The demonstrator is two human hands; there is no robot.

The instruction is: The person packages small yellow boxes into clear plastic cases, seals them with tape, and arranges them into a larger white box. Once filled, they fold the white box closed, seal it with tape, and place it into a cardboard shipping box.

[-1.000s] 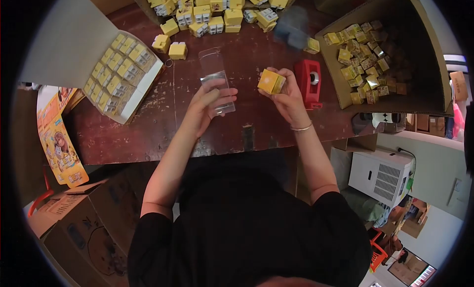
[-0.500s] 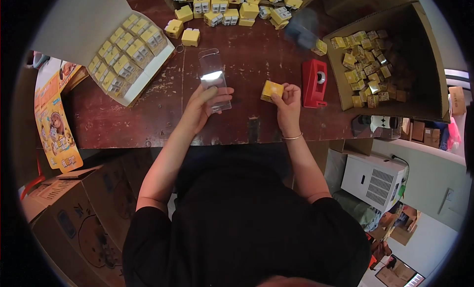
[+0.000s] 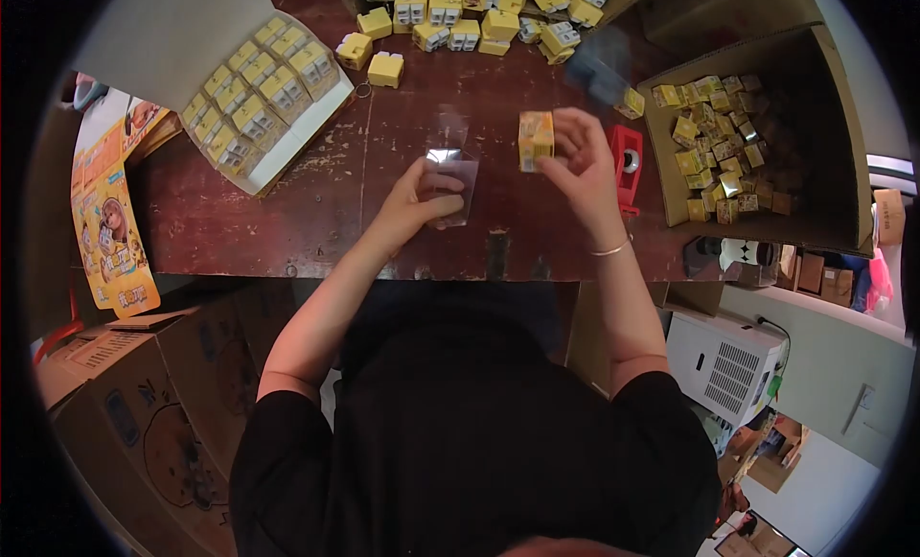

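My left hand [image 3: 422, 204] is closed around a clear plastic box [image 3: 462, 188], which is see-through and hard to outline. To its right, my right hand [image 3: 585, 164] grips a small yellow printed box [image 3: 537, 140] between thumb and fingers, above the dark red table. The two boxes are apart. Just right of my right hand, partly behind it, stands a red tape dispenser [image 3: 627, 164].
An open white carton [image 3: 305, 140] with rows of packed yellow-and-white pieces lies at left. Yellow blocks [image 3: 386, 70] are heaped at the back. A cardboard box [image 3: 815, 231] of small yellow boxes stands at right. An orange printed sheet [image 3: 120, 231] hangs over the left edge.
My left hand has moved right with the clear box, which now tilts differently. My right hand has lifted and turned the small yellow box, showing another face. The whole view has shifted slightly.
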